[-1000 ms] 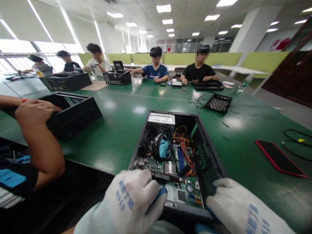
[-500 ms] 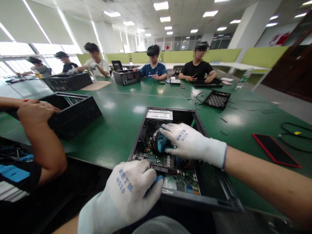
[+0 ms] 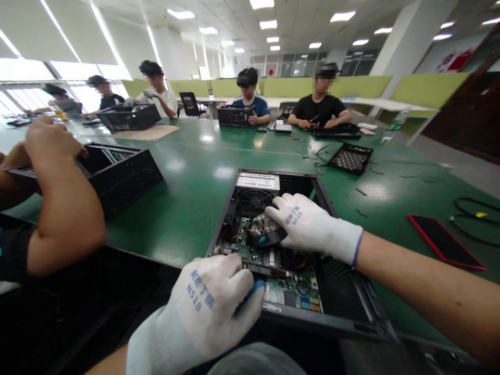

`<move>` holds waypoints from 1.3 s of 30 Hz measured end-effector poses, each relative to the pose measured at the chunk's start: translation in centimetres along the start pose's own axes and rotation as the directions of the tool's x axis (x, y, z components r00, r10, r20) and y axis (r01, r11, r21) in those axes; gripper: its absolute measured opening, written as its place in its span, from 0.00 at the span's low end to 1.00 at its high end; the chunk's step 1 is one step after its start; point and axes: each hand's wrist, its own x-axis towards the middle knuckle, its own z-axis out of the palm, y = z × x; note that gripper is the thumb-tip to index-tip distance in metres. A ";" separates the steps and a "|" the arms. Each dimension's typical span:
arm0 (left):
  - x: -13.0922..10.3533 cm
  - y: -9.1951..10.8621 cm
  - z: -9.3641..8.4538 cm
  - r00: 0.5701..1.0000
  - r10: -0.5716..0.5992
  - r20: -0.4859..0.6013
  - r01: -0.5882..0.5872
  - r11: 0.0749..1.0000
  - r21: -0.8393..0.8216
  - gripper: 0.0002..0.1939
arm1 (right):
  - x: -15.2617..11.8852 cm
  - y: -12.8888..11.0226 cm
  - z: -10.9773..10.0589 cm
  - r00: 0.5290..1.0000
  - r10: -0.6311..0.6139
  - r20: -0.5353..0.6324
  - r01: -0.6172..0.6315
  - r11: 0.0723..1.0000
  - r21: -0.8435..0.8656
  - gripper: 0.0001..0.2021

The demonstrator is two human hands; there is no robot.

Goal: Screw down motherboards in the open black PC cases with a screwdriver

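Near on the worktop (image 3: 183, 208), the left hand (image 3: 211, 297) rests at the near left corner of the open computer case (image 3: 312, 317), probably steadying it; its fingertips are hidden, so I cannot tell its grip; farther in, the right hand (image 3: 302, 221) is clamped on the cooling fan (image 3: 273, 238), likely controlling its tilt; the fan looks dark-framed and blue-bladed, metal heatsink (image 3: 261, 225) beside it, power supply (image 3: 258, 181) beyond.

Shows green on the table (image 3: 183, 208), black on the case (image 3: 304, 315) at its near edge, teal and black on the fan (image 3: 272, 238), white with blue lettering on left glove (image 3: 205, 299) and right glove (image 3: 302, 223).
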 end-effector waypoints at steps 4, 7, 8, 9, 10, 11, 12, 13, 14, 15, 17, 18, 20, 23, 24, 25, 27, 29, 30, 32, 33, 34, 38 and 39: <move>0.1 0.0 0.0 1.000 0.004 0.000 -0.004 1.000 -0.015 0.14 | -0.4 -0.3 0.0 1.000 0.003 0.031 -0.004 0.999 0.037 0.23; 0.1 0.0 0.0 1.000 -0.002 -0.007 0.002 1.000 -0.012 0.14 | -0.4 -0.1 -0.3 0.999 0.026 0.036 -0.028 0.998 0.063 0.20; 0.1 0.0 0.0 1.000 -0.007 -0.007 0.007 1.000 -0.009 0.14 | -0.4 0.1 -0.4 0.999 0.036 0.035 -0.038 0.997 0.064 0.19; 0.0 0.0 0.0 1.000 -0.013 -0.005 0.013 1.000 -0.007 0.14 | -0.5 0.3 -0.6 0.998 0.047 0.037 -0.049 0.997 0.063 0.19; 0.0 0.0 0.0 1.000 -0.018 -0.002 0.018 1.000 -0.007 0.14 | -0.6 0.4 -0.7 0.998 0.058 0.037 -0.060 0.997 0.058 0.19; 0.0 0.0 0.1 1.000 -0.021 0.001 0.021 1.000 -0.010 0.14 | -0.7 0.6 -0.8 0.997 0.072 0.036 -0.073 0.996 0.052 0.18; 0.0 0.0 0.1 1.000 -0.024 0.004 0.024 1.000 -0.012 0.14 | -0.9 0.8 -0.9 0.996 0.088 0.032 -0.089 0.995 0.048 0.18; -0.1 0.0 0.1 1.000 -0.024 0.006 0.024 1.000 -0.014 0.14 | -1.1 0.9 -0.9 0.994 0.108 0.032 -0.109 0.993 0.046 0.17; -0.1 0.0 0.1 1.000 -0.022 0.004 0.022 1.000 -0.016 0.14 | -1.4 1.0 -0.9 0.991 0.131 0.033 -0.132 0.990 0.045 0.17; -0.1 0.0 0.1 1.000 -0.019 0.003 0.019 1.000 -0.017 0.14 | -1.6 1.2 -0.9 0.987 0.155 0.036 -0.156 0.987 0.041 0.17; 0.0 0.0 0.1 1.000 -0.013 -0.003 0.013 1.000 -0.019 0.14 | -2.1 1.5 -1.0 0.978 0.204 0.034 -0.204 0.979 0.025 0.17; 0.0 0.0 0.1 1.000 -0.012 -0.007 0.012 1.000 -0.018 0.14 | -2.3 1.6 -1.0 0.974 0.227 0.026 -0.227 0.974 0.014 0.17; 0.1 0.0 0.2 1.000 -0.012 -0.015 0.012 1.000 -0.015 0.14 | -2.5 2.0 -1.1 0.960 0.279 -0.001 -0.279 0.960 -0.007 0.18; 0.1 0.0 0.2 0.999 -0.005 -0.032 0.005 1.000 -0.015 0.14 | -2.7 2.7 -1.4 0.925 0.378 -0.036 -0.380 0.925 -0.034 0.22; 0.1 0.1 0.1 0.999 -0.002 -0.036 0.001 1.000 -0.016 0.14 | -2.7 2.9 -1.5 0.911 0.410 -0.040 -0.412 0.910 -0.042 0.23; 0.2 0.1 0.1 0.999 0.000 -0.038 -0.001 1.000 -0.017 0.14 | -2.7 3.1 -1.5 0.898 0.437 -0.041 -0.439 0.897 -0.049 0.24; 0.1 0.1 0.1 0.999 -0.003 -0.037 0.002 1.000 -0.016 0.14 | -2.4 3.3 -1.4 0.879 0.477 -0.029 -0.477 0.877 -0.053 0.25; 0.1 0.1 0.0 0.999 -0.007 -0.036 0.006 1.000 -0.016 0.14 | -1.9 3.3 -1.3 0.861 0.508 -0.005 -0.507 0.860 -0.055 0.25; 0.1 0.1 0.0 0.999 -0.006 -0.035 0.006 1.000 -0.017 0.14 | -1.7 3.3 -1.2 0.851 0.525 0.009 -0.523 0.850 -0.060 0.24; 0.1 0.1 0.0 0.999 -0.001 -0.035 0.000 1.000 -0.019 0.14 | -1.0 3.3 -1.3 0.833 0.552 0.042 -0.549 0.833 -0.076 0.23; 0.1 0.1 0.0 0.999 0.000 -0.034 0.000 1.000 -0.020 0.14 | -0.7 3.2 -1.4 0.827 0.559 0.064 -0.554 0.829 -0.083 0.22; 0.1 0.1 0.0 0.999 -0.002 -0.034 0.001 1.000 -0.019 0.14 | -0.4 3.3 -1.5 0.823 0.561 0.089 -0.555 0.828 -0.086 0.22; 0.1 0.1 0.2 0.999 -0.007 -0.049 0.006 1.000 -0.021 0.14 | 0.3 3.8 -1.9 0.821 0.545 0.172 -0.540 0.838 -0.077 0.22; 0.1 0.1 0.2 0.999 -0.005 -0.054 0.004 1.000 -0.024 0.14 | 0.4 4.0 -1.9 0.823 0.540 0.178 -0.536 0.841 -0.074 0.23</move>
